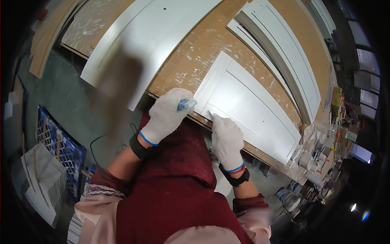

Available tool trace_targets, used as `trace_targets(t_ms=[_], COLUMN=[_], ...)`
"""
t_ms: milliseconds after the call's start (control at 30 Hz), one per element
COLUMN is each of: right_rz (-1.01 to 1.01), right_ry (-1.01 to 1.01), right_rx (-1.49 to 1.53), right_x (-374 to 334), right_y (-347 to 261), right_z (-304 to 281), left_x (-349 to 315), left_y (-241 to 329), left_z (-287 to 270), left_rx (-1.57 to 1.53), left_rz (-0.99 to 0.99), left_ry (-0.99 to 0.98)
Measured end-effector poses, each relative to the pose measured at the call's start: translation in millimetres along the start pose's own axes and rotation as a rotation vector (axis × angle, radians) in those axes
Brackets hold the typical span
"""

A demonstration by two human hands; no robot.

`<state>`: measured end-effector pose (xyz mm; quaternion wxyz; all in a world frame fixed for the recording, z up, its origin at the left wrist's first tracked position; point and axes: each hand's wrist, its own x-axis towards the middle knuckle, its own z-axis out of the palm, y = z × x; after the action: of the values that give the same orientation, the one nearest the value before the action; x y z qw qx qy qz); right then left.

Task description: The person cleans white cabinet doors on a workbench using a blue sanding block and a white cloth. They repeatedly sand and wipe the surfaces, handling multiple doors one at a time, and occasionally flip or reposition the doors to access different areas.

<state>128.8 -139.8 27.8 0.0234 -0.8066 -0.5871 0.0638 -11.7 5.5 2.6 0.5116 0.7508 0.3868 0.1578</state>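
Note:
A white panel (252,118) with a recessed centre and raised borders lies at the near edge of the workbench, in front of me. My left hand (168,110), in a white knit glove, is closed around a small blue-and-white piece (186,104), perhaps a crumpled wrapper or cloth, beside the panel's left end. Also gloved, my right hand (227,138) is at the panel's near border. Its fingers are pinched, with a thin pale tip (210,114) showing at them over the panel. The kind of thing it belongs to cannot be made out.
A larger white panel (158,28) lies to the left on the paint-specked bench (199,49). More white panels (284,53) are stacked at the far right. Tubs and cans (310,160) crowd the right end. On the floor at left stands a blue plastic pallet (61,142).

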Motion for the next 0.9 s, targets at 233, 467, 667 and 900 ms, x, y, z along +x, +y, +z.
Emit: trace_targets(t_ms=[233, 467, 667, 900], right_rz=[0.102, -0.057, 0.036, 0.048], right_ry=[0.032, -0.387, -0.074, -0.479], right_rx=[0.003, 0.11, 0.037, 0.241], right_x=[-1.8, 14.0, 24.5, 19.3], right_y=[3.9, -33.4, -27.7, -54.3], right_z=[0.8, -19.3, -11.4, -25.4], left_x=[-0.2, -2.7, -7.8, -4.0], left_y=[-3.3, 0.5, -4.5, 1.1], left_z=[2.9, -2.0, -16.2, -30.4], left_rx=[0.018, -0.084, -0.18, -0.114], left_rz=[-0.003, -0.123, -0.03, 0.067], left_ry=[0.006, 0.012, 0.177, 0.186])
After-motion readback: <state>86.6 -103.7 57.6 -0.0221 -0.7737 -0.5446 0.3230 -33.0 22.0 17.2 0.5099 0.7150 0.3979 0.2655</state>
